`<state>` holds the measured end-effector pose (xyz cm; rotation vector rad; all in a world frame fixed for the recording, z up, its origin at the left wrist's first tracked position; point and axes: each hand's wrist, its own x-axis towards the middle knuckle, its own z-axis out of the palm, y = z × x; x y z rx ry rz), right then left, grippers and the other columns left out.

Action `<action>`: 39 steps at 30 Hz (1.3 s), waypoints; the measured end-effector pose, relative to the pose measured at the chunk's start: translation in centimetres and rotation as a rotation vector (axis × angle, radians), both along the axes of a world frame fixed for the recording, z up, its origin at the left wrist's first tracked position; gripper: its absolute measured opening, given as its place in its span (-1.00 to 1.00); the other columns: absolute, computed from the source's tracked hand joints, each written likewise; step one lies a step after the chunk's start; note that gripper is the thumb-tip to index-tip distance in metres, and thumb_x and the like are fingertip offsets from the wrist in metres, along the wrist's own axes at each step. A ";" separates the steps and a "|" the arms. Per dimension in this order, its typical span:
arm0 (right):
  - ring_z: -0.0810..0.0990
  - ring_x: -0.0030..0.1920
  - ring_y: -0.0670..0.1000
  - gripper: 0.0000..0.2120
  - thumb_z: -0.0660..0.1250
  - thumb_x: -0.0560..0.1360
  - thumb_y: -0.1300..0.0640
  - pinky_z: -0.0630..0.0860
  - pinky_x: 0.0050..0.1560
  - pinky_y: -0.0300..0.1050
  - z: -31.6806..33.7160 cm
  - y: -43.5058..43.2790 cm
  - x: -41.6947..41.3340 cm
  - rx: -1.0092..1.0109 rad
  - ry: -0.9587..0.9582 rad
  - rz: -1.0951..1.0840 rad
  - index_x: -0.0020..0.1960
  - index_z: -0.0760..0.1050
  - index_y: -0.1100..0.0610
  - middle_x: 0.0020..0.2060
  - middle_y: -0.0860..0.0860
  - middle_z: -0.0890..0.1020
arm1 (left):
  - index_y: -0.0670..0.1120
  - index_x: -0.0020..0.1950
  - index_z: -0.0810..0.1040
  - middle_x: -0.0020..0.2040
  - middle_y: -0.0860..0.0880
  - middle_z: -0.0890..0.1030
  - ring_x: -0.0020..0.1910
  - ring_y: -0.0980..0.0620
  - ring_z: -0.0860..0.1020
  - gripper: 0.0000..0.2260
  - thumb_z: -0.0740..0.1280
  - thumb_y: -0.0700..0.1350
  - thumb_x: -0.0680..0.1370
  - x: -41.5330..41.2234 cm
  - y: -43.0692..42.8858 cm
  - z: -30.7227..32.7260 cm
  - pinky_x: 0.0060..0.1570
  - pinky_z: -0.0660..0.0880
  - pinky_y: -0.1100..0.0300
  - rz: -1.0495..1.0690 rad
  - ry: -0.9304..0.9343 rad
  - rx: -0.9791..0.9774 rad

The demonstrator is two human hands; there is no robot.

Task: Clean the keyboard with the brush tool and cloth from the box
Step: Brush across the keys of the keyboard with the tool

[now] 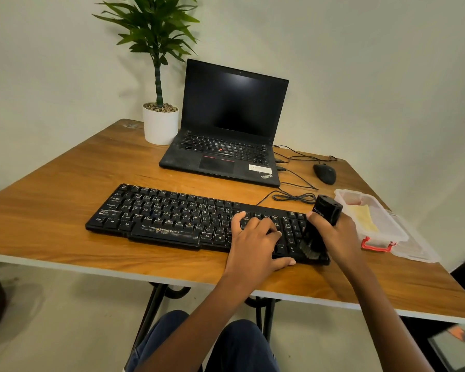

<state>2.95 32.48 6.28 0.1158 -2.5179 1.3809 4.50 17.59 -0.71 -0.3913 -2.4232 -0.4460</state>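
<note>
**Keyboard.** The keyboard [172, 218] lies flat near the front edge of the table [65, 210], long side toward the person. Pale dust and smears show on the space bar and on the left-hand keys.

**Brush tool.** The brush tool [323, 210] stands tilted over the right end of the keyboard, dark body up. Its bristles [310, 251] touch the keys at the near right corner.

**Hands.**
1. The right hand [338, 237] grips the brush body. The fingers are curled round it and the thumb lies on the left face.
2. The left hand [255, 242] rests palm-down on the keys just left of the brush. The fingers are spread and the thumb lies along the near edge of the keyboard. It appears to hold the keyboard steady.

**Step in hand.** Judged from this, the brushing step is under way at the right end. The wiping step is not yet begun.

**Box and cloth.** The box [395, 224] sits open just right of the keyboard, with a red latch [376, 244] on its near end. The yellow cloth [365, 217] lies inside it, untouched.

**Next move.** The brush needs short strokes along the key rows, working leftward toward the dusty keys. The left hand must shift ahead of the brush to free the keys it covers. The cloth follows once the brushing is complete.

**Surroundings.** A cable [293, 196] loops behind the keyboard. Farther back stand an open laptop [226, 135], a mouse [324, 173] and a potted plant [160, 124].
</note>
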 end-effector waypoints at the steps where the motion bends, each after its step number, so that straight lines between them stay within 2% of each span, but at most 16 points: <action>1: 0.49 -0.19 -0.16 -0.93 0.29 0.52 0.07 0.42 -0.21 -0.25 -0.2 -0.2 0.0 0.007 0.012 -0.009 -0.10 0.40 0.00 -0.24 -0.14 0.52 | 0.06 -0.09 0.68 -0.10 0.13 0.55 -0.07 0.09 0.53 -0.54 0.33 0.39 0.30 0.0 0.0 0.0 0.26 0.08 -0.06 0.001 0.002 -0.002; 6: 0.55 -0.20 -0.14 -0.85 0.31 0.51 0.15 0.50 -0.15 -0.18 -0.7 -0.9 1.2 -0.104 -0.002 0.087 -0.19 0.43 -0.04 -0.25 -0.08 0.57 | 0.06 -0.10 0.67 -0.10 0.12 0.56 -0.07 0.08 0.53 -0.53 0.24 0.40 0.34 0.0 0.1 0.1 0.26 0.07 -0.05 0.004 0.010 0.001; 10: 0.49 -0.21 -0.15 -0.85 0.29 0.51 0.07 0.41 -0.20 -0.21 -0.4 -0.6 -0.4 -0.037 0.057 -0.061 -0.21 0.38 -0.07 -0.26 -0.14 0.51 | 0.05 -0.08 0.68 -0.09 0.13 0.56 -0.07 0.09 0.53 -0.53 0.31 0.39 0.32 0.0 0.0 0.0 0.26 0.09 -0.05 0.001 0.006 -0.010; 15: 0.57 -0.18 -0.04 -0.86 0.32 0.50 0.04 0.49 -0.14 -0.09 -1.2 -1.4 -0.5 0.003 0.040 0.016 -0.22 0.42 -0.04 -0.25 -0.03 0.59 | 0.05 -0.09 0.68 -0.10 0.12 0.56 -0.07 0.08 0.54 -0.54 0.34 0.38 0.30 0.0 0.0 0.0 0.25 0.08 -0.05 0.000 0.000 -0.002; 17: 0.55 -0.17 -0.04 -0.88 0.32 0.49 0.07 0.49 -0.12 -0.11 -0.9 -0.8 -0.7 -0.060 0.004 0.004 -0.20 0.42 -0.04 -0.23 -0.04 0.58 | 0.05 -0.09 0.68 -0.10 0.12 0.56 -0.07 0.08 0.53 -0.54 0.32 0.38 0.31 0.0 0.0 0.0 0.26 0.08 -0.05 -0.002 0.002 0.001; 21: 0.52 -0.19 -0.07 -0.84 0.30 0.50 0.05 0.47 -0.08 -0.06 -0.5 -0.8 -1.3 -0.025 0.025 -0.065 -0.22 0.38 -0.06 -0.26 -0.10 0.53 | 0.05 -0.08 0.68 -0.09 0.12 0.56 -0.07 0.08 0.53 -0.53 0.30 0.38 0.31 0.0 0.0 0.0 0.26 0.08 -0.06 -0.003 0.002 0.001; 26: 0.57 -0.15 -0.07 -0.88 0.31 0.50 0.08 0.49 -0.10 -0.10 -1.0 -1.3 -0.1 -0.131 -0.021 0.043 -0.20 0.43 -0.03 -0.22 -0.03 0.59 | 0.05 -0.08 0.68 -0.10 0.11 0.56 -0.06 0.07 0.53 -0.55 0.34 0.38 0.30 -0.1 0.0 0.0 0.25 0.08 -0.06 -0.001 0.003 0.000; 31: 0.52 -0.17 -0.07 -0.92 0.29 0.51 0.04 0.44 -0.18 -0.15 -0.7 -0.6 -1.5 -0.057 -0.012 -0.081 -0.07 0.42 0.02 -0.25 -0.10 0.53 | 0.05 -0.08 0.67 -0.09 0.12 0.55 -0.07 0.09 0.53 -0.53 0.30 0.38 0.31 0.0 0.0 0.0 0.26 0.08 -0.06 -0.005 0.005 0.007; 35: 0.53 -0.20 -0.11 -0.84 0.28 0.51 -0.01 0.48 -0.17 -0.14 -1.1 -1.5 -1.4 0.038 0.048 -0.037 -0.22 0.40 -0.04 -0.27 -0.08 0.56 | 0.05 -0.08 0.68 -0.09 0.12 0.56 -0.06 0.08 0.53 -0.54 0.31 0.38 0.32 0.0 0.0 0.0 0.27 0.08 -0.07 -0.002 -0.002 -0.005; 39: 0.51 -0.18 -0.15 -0.87 0.30 0.51 0.06 0.48 -0.14 -0.15 -0.6 -0.4 -1.2 -0.080 -0.007 0.001 -0.18 0.39 -0.07 -0.23 -0.09 0.55 | 0.04 -0.05 0.67 -0.07 0.12 0.55 -0.04 0.08 0.52 -0.52 0.30 0.39 0.33 0.0 0.1 0.0 0.28 0.05 -0.07 0.002 -0.001 0.000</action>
